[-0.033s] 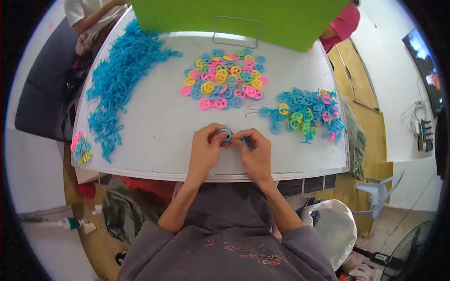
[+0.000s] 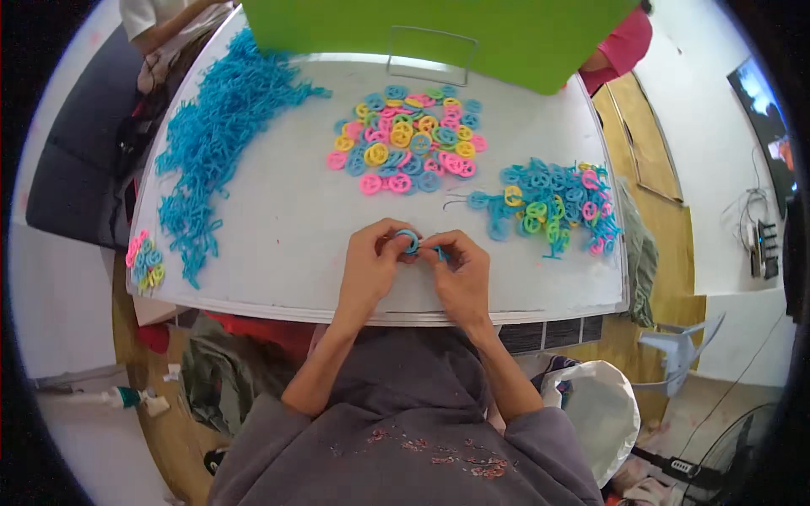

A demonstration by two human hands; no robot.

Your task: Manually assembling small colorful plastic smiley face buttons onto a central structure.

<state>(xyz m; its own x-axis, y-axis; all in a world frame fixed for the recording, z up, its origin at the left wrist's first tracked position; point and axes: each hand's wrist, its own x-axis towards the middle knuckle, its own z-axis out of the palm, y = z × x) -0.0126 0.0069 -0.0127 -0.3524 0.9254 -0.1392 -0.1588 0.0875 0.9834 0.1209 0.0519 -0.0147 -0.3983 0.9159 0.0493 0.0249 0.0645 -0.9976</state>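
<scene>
My left hand (image 2: 371, 258) pinches a light-blue plastic ring (image 2: 411, 240) near the front of the white table. Close against its right side, my right hand (image 2: 463, 268) is closed on a small blue plastic piece (image 2: 439, 253), partly hidden by the fingers. Whether the piece is joined to the ring I cannot tell. Beyond my hands lies a spread of pink, yellow, blue and green plastic wheels (image 2: 402, 139). To the right is a heap of wheels with blue pieces (image 2: 544, 202) among them. A long pile of blue plastic pieces (image 2: 202, 143) runs down the left side.
A small cluster of coloured wheels (image 2: 146, 263) lies at the left corner of the white table (image 2: 295, 253). A green panel (image 2: 439, 38) with a wire frame (image 2: 432, 55) stands at the far edge. Two other people sit beyond. A white sack (image 2: 603, 413) stands at my right.
The whole view has shifted very slightly. Both hands keep the same grip on the ring and the small blue piece.
</scene>
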